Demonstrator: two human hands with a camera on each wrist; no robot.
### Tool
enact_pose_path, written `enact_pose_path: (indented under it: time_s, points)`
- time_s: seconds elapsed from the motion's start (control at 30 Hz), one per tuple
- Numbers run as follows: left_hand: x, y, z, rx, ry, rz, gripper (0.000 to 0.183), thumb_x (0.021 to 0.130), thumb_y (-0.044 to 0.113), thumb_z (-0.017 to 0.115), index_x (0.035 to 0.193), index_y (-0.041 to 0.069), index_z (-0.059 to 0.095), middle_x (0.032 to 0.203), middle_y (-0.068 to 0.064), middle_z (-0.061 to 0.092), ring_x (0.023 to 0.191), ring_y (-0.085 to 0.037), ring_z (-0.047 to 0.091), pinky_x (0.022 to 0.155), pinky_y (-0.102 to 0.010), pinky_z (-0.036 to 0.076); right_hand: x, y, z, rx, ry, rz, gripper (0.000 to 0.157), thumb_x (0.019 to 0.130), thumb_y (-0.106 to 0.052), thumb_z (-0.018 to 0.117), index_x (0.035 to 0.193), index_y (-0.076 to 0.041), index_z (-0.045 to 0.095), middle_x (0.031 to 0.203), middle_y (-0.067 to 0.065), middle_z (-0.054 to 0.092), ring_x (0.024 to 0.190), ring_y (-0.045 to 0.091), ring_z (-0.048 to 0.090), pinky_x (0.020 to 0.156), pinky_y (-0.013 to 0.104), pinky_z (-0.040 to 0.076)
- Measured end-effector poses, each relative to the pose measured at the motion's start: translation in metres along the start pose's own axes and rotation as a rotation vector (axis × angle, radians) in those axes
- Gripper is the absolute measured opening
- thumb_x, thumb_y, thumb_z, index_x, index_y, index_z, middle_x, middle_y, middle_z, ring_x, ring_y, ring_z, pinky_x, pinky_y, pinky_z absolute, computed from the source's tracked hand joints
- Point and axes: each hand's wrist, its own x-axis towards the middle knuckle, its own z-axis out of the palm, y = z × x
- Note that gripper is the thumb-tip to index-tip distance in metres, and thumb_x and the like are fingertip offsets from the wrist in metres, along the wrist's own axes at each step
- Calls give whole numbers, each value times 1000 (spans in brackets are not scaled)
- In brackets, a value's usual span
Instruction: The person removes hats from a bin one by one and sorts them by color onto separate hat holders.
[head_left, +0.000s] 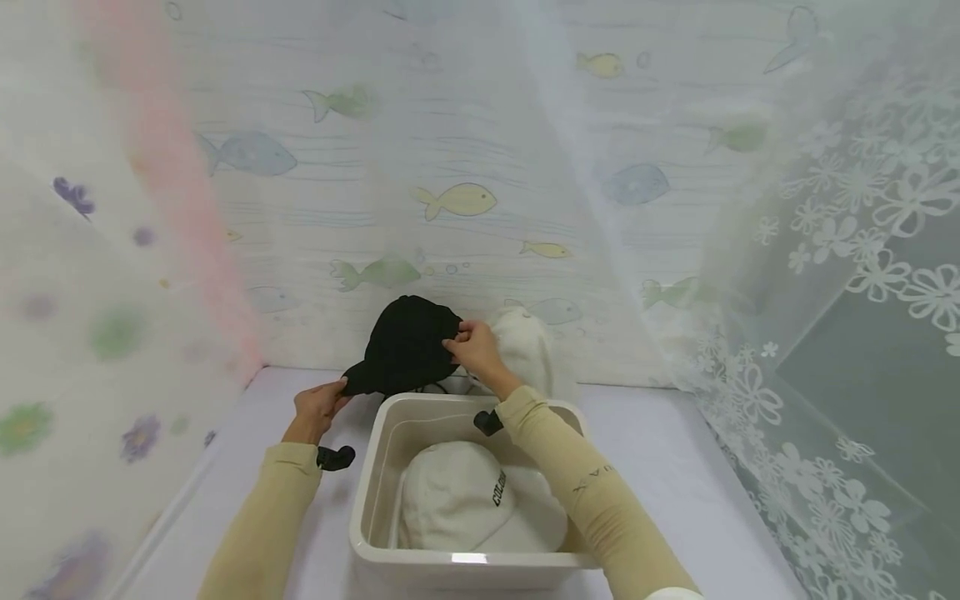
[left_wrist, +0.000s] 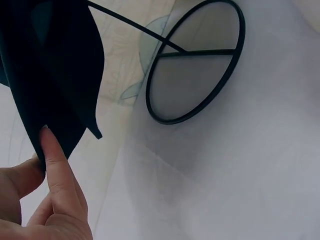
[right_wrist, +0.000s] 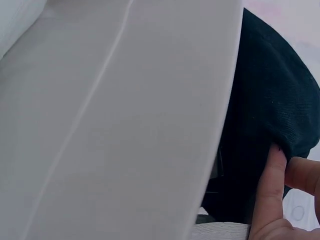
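A black baseball cap (head_left: 412, 346) is held behind the bin, brim toward the left. My left hand (head_left: 318, 408) pinches the brim between thumb and fingers. At the opposite side, my right hand (head_left: 483, 354) grips the cap's lower edge, with thumb and forefinger (right_wrist: 271, 187) on the fabric. Below the cap, the left wrist view shows a black wire stand (left_wrist: 210, 52) with a round base and a thin rod running up toward the cap. The cap's inside is mostly hidden.
A cream plastic bin (head_left: 367, 483) stands in front, under my right forearm. Inside lies a white cap (head_left: 457, 492) with dark lettering. Another white cap (head_left: 521, 342) is behind the bin, right of the black one. Sheer patterned curtains (head_left: 465, 125) enclose the white table (head_left: 637, 467).
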Motion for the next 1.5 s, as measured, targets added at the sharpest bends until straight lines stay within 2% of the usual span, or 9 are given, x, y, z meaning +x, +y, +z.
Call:
enact_pose_path:
  time_s: [0.3, 0.47, 0.57, 0.67, 0.83, 1.03, 1.17, 1.3, 1.5]
  points:
    - [-6, 3, -10, 125, -184, -19, 57, 106, 11, 53, 149, -19, 30, 80, -1, 64, 68, -5, 70, 77, -21, 61, -7, -11, -10, 37, -141, 85, 69, 101, -21, 65, 152, 10, 32, 144, 26, 51, 111, 37, 68, 102, 41, 54]
    - [-7, 11, -22, 381, -277, 26, 67, 109, 26, 45, 150, -21, 21, 118, -29, 63, 85, -16, 73, 83, -28, 61, -15, -30, -25, -57, -291, 87, 78, 104, -32, 59, 159, 7, 19, 158, 26, 36, 132, 39, 55, 115, 47, 42]
    - [-11, 18, -29, 570, -299, 111, 69, 110, 29, 40, 151, -22, 17, 143, -42, 44, 114, -37, 67, 95, -38, 58, -25, -45, -39, -189, -354, 40, 81, 104, -40, 56, 162, -2, 15, 162, 21, 32, 144, 37, 41, 119, 51, 36]
    - [-19, 25, -35, 684, -299, 212, 67, 110, 26, 38, 151, -22, 16, 147, -44, 37, 133, -51, 49, 104, -47, 52, -40, -60, -56, -316, -398, -53, 80, 104, -44, 54, 163, -7, 15, 164, 17, 29, 149, 35, 35, 118, 52, 36]
    - [-36, 41, -42, 819, -249, 366, 60, 108, 22, 41, 149, -18, 28, 140, -42, 48, 126, -51, 54, 94, -44, 56, -65, -71, -85, -408, -437, -292, 71, 105, -39, 55, 162, -9, 23, 161, 13, 37, 141, 31, 47, 116, 47, 41]
    - [-64, 54, -42, 882, -241, 537, 52, 107, 21, 43, 148, -12, 40, 133, -34, 60, 120, -46, 60, 94, -47, 53, -98, -52, -111, -489, -457, -492, 67, 106, -38, 55, 161, -11, 28, 163, 5, 35, 148, 25, 37, 121, 47, 33]
    - [-83, 60, -37, 814, -253, 716, 42, 107, 15, 47, 141, -8, 51, 124, -29, 67, 105, -23, 71, 84, -22, 55, -122, -30, -121, -497, -475, -531, 62, 107, -38, 53, 161, -16, 32, 164, 2, 35, 152, 22, 31, 123, 47, 28]
    - [-101, 64, -26, 773, -384, 825, 35, 106, 11, 51, 136, -5, 57, 119, -26, 69, 93, -6, 71, 79, -12, 54, -145, -9, -131, -485, -496, -531, 58, 108, -34, 52, 160, -20, 33, 165, 2, 34, 154, 24, 27, 123, 52, 27]
    - [-126, 70, -10, 853, -601, 845, 34, 106, 15, 55, 136, 1, 59, 121, -17, 71, 105, -26, 72, 86, -24, 57, -173, 22, -144, -560, -478, -563, 59, 107, -34, 53, 161, -20, 33, 165, -2, 33, 156, 30, 21, 119, 61, 28]
